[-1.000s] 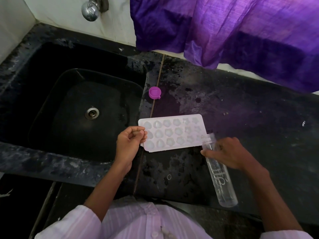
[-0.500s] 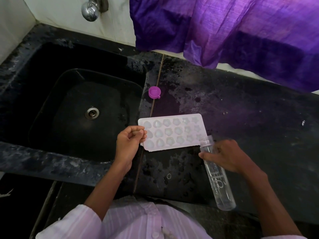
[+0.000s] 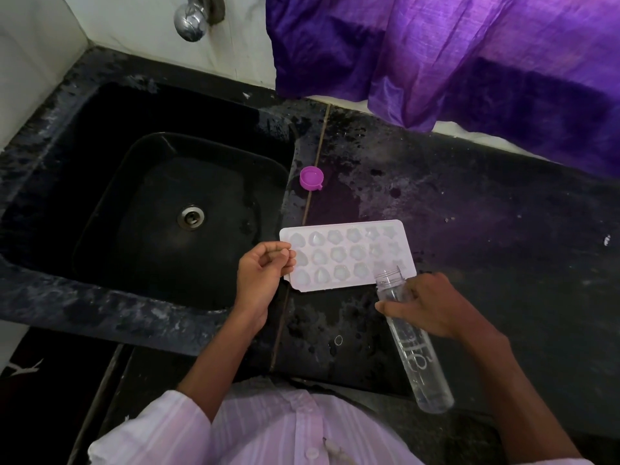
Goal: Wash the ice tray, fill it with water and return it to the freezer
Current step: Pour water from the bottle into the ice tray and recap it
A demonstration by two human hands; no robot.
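Head view: the ice tray (image 3: 347,255) lies flat on the black counter (image 3: 503,250), close to the front edge and just right of the sink (image 3: 117,313). It is pale, almost white, with three rows of small shaped cells facing up, and its long side runs left to right.

The left hand (image 3: 260,273) sits at the tray's left end with its fingers curled in. Their tips overlap that short end and touch it, but I cannot tell whether they pinch the rim or only rest on it.

The right hand (image 3: 432,307) grips a clear plastic bottle (image 3: 414,347) just below its neck, fingers wrapped round it. The bottle is uncapped and tilted, its open mouth over the tray's front right corner and its base out past the counter's front edge, toward the person.

Beyond the tray, by the sink's right rim, a pink cap (image 3: 312,177) lies open side up. Wet patches mark the counter around the tray. The sink is black with a metal drain (image 3: 191,217), and a chrome tap (image 3: 191,20) juts from the white wall above its far side. Purple cloth (image 3: 469,62) hangs over the counter's back edge on the right. A pale striped shirt (image 3: 268,431) fills the bottom of the picture.
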